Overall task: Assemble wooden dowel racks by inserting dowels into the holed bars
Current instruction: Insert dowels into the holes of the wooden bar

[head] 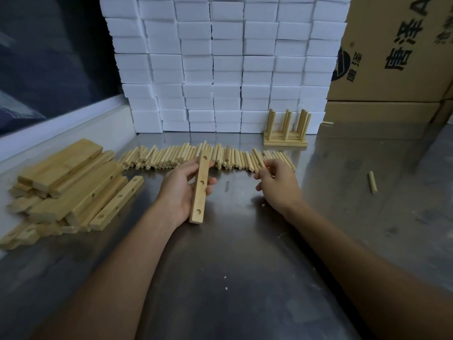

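Head view: smooth three-holed wooden bar (201, 185) in left hand (180, 192).

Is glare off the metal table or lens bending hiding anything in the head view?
Head view: soft glare streaks the table but hides nothing; the bar in the left hand and the dowels by the right hand read clearly; wide-angle bending tilts the white blocks and cardboard box at the edges.
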